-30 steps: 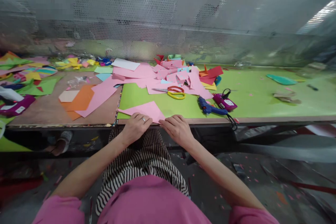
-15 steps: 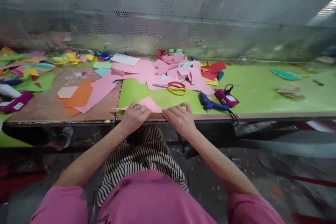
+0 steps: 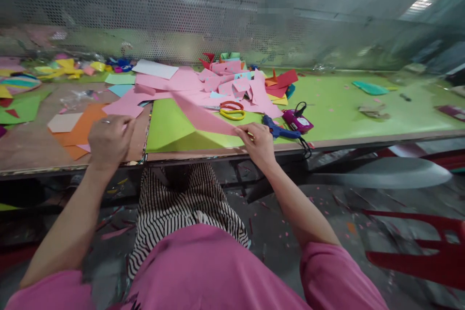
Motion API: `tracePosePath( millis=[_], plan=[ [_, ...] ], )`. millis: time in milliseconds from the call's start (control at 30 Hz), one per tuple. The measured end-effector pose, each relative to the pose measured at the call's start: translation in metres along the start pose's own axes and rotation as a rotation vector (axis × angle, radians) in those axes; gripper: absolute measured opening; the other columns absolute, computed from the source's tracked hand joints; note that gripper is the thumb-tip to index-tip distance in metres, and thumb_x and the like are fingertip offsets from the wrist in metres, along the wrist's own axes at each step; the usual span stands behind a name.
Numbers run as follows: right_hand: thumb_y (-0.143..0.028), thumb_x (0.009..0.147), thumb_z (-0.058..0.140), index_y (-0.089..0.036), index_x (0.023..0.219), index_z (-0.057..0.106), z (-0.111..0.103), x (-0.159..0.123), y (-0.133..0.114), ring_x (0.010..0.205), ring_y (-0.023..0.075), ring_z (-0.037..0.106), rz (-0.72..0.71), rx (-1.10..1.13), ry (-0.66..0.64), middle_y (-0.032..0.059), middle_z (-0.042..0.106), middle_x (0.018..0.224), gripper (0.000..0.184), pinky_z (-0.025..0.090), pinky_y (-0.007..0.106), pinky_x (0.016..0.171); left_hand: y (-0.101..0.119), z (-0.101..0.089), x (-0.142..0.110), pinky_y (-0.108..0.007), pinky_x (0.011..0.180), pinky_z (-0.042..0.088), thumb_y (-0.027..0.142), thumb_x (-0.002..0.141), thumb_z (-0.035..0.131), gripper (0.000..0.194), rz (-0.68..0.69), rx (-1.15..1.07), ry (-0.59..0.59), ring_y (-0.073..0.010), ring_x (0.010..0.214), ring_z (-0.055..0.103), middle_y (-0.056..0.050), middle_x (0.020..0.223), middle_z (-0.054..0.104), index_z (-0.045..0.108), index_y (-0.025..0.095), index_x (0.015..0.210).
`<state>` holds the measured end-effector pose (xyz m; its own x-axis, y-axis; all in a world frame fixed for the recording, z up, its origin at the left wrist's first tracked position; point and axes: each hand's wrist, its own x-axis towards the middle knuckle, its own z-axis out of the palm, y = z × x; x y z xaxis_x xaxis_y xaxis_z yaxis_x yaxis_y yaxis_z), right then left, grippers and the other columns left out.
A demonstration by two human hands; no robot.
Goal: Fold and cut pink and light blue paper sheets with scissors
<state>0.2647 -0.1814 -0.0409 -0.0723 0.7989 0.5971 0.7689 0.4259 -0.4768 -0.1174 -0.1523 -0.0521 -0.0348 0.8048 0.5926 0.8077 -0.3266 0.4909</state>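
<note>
A piece of pink paper [image 3: 207, 118] stands raised at a slant above the green table covering, casting a shadow on it. Its near right corner is pinched between the thumb and fingers of my right hand [image 3: 258, 143]. Over the brown part of the table, my left hand [image 3: 110, 140] is closed in a fist beside orange paper [image 3: 87, 128]; whatever it may hold is hidden. Behind the pink piece lie scissors [image 3: 232, 110] with one red and one yellow handle. To the right of my right hand rests a blue glue gun [image 3: 279, 128].
A heap of pink paper [image 3: 174, 85] covers the back middle. A purple box [image 3: 298, 121] with a cord sits by the glue gun. Yellow cut-outs [image 3: 63, 69] lie back left, and a teal shape [image 3: 370, 88] lies right. A red chair [image 3: 421, 247] stands at lower right.
My left hand has let go of the pink piece and moved left into a fist. The piece has been lifted off the table in my right hand. The view has shifted.
</note>
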Motion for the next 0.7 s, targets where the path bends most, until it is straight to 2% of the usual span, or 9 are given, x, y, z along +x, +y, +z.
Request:
tracePosePath(
  millis=[100, 167, 233, 267, 333, 433, 500, 600, 700],
  plan=[
    [-0.056, 0.090, 0.066, -0.020, 0.079, 0.068, -0.001, 0.015, -0.018, 0.065, 0.0136, 0.051, 0.265, 0.408, -0.061, -0.0007, 0.060, 0.069, 0.038, 0.036, 0.030, 0.065, 0.018, 0.002, 0.011, -0.041, 0.091, 0.046, 0.058, 0.093, 0.059, 0.040, -0.131, -0.229, 0.024, -0.0258, 0.100, 0.066, -0.002, 0.103, 0.073, 0.070, 0.021, 0.102],
    [-0.058, 0.084, 0.071, -0.020, 0.076, 0.067, 0.001, 0.021, -0.031, 0.058, 0.0102, 0.040, 0.368, 0.585, -0.147, -0.0048, 0.048, 0.062, 0.039, 0.030, 0.028, 0.059, 0.038, 0.011, 0.017, -0.041, 0.091, 0.049, 0.069, 0.083, 0.065, 0.053, -0.268, -0.635, -0.106, -0.0264, 0.106, 0.066, -0.005, 0.109, 0.074, 0.069, 0.023, 0.109],
    [-0.059, 0.079, 0.074, -0.020, 0.075, 0.067, 0.005, 0.023, -0.040, 0.056, 0.0086, 0.032, 0.417, 0.660, -0.249, -0.0068, 0.040, 0.059, 0.041, 0.025, 0.027, 0.056, 0.056, 0.020, 0.021, -0.044, 0.088, 0.053, 0.085, 0.074, 0.061, 0.071, -0.397, -0.983, -0.277, -0.0285, 0.105, 0.068, -0.009, 0.105, 0.074, 0.069, 0.023, 0.108],
    [-0.060, 0.078, 0.075, -0.019, 0.075, 0.067, 0.007, 0.022, -0.042, 0.055, 0.0082, 0.030, 0.433, 0.670, -0.300, -0.0072, 0.039, 0.058, 0.041, 0.023, 0.027, 0.055, 0.064, 0.023, 0.023, -0.044, 0.087, 0.055, 0.087, 0.070, 0.063, 0.074, -0.414, -1.083, -0.361, -0.0296, 0.106, 0.069, -0.010, 0.103, 0.075, 0.070, 0.022, 0.106],
    [-0.060, 0.077, 0.076, -0.019, 0.077, 0.068, 0.010, 0.020, -0.041, 0.055, 0.0078, 0.027, 0.464, 0.656, -0.384, -0.0076, 0.037, 0.058, 0.042, 0.019, 0.028, 0.054, 0.075, 0.028, 0.026, -0.042, 0.084, 0.057, 0.080, 0.062, 0.076, 0.071, -0.438, -1.175, -0.389, -0.0296, 0.102, 0.071, -0.009, 0.094, 0.075, 0.071, 0.020, 0.100],
    [-0.058, 0.081, 0.073, -0.019, 0.081, 0.071, 0.014, 0.019, -0.033, 0.054, 0.0084, 0.030, 0.463, 0.596, -0.438, -0.0067, 0.041, 0.058, 0.040, 0.022, 0.027, 0.053, 0.082, 0.032, 0.027, -0.037, 0.077, 0.058, 0.064, 0.055, 0.089, 0.061, -0.470, -1.158, -0.332, -0.0260, 0.089, 0.072, -0.006, 0.084, 0.075, 0.073, 0.017, 0.090],
    [-0.054, 0.085, 0.070, -0.020, 0.085, 0.073, 0.017, 0.024, -0.028, 0.060, 0.0114, 0.044, 0.351, 0.520, -0.395, -0.0029, 0.054, 0.065, 0.035, 0.035, 0.029, 0.059, 0.083, 0.034, 0.027, -0.035, 0.075, 0.057, 0.060, 0.060, 0.087, 0.052, -0.426, -1.091, -0.249, -0.0222, 0.082, 0.070, -0.005, 0.083, 0.075, 0.074, 0.017, 0.087],
    [-0.043, 0.092, 0.066, -0.022, 0.102, 0.076, 0.023, 0.035, -0.026, 0.095, 0.0220, 0.063, 0.047, 0.310, -0.217, 0.0065, 0.072, 0.100, 0.025, 0.049, 0.039, 0.088, 0.084, 0.032, 0.021, -0.031, 0.072, 0.054, 0.053, 0.078, 0.077, 0.036, -0.228, -0.797, -0.008, -0.0178, 0.075, 0.067, -0.003, 0.079, 0.073, 0.074, 0.017, 0.084],
    [-0.037, 0.094, 0.065, -0.024, 0.126, 0.070, 0.029, 0.039, -0.037, 0.121, 0.0274, 0.059, -0.154, 0.140, -0.068, 0.0120, 0.067, 0.129, 0.035, 0.044, 0.047, 0.108, 0.087, 0.025, 0.011, -0.031, 0.075, 0.052, 0.043, 0.092, 0.066, 0.028, 0.067, -0.386, 0.158, -0.0190, 0.078, 0.069, -0.005, 0.081, 0.075, 0.075, 0.018, 0.086]
  ],
)
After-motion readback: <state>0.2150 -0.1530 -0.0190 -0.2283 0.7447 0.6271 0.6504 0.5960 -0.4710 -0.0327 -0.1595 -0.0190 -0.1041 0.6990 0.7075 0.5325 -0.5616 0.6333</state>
